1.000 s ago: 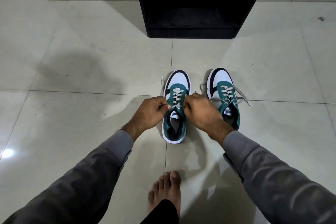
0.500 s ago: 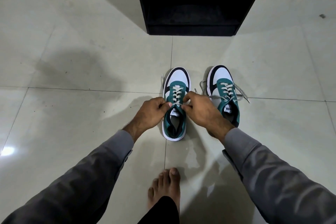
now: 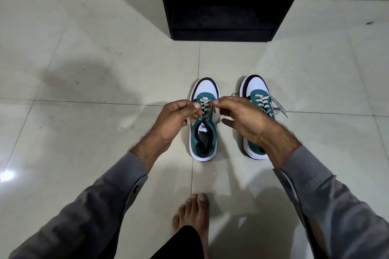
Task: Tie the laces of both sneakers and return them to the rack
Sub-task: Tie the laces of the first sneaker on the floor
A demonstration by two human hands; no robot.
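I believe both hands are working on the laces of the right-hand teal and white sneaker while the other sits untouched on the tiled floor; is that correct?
Not quite: the head view shows the left hand and right hand pinching the laces of the left-hand teal and white sneaker. The right-hand sneaker sits untouched, laces loose.

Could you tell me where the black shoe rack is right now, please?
The black shoe rack stands at the top centre of the head view, on the tiled floor, just beyond the toes of the two sneakers.
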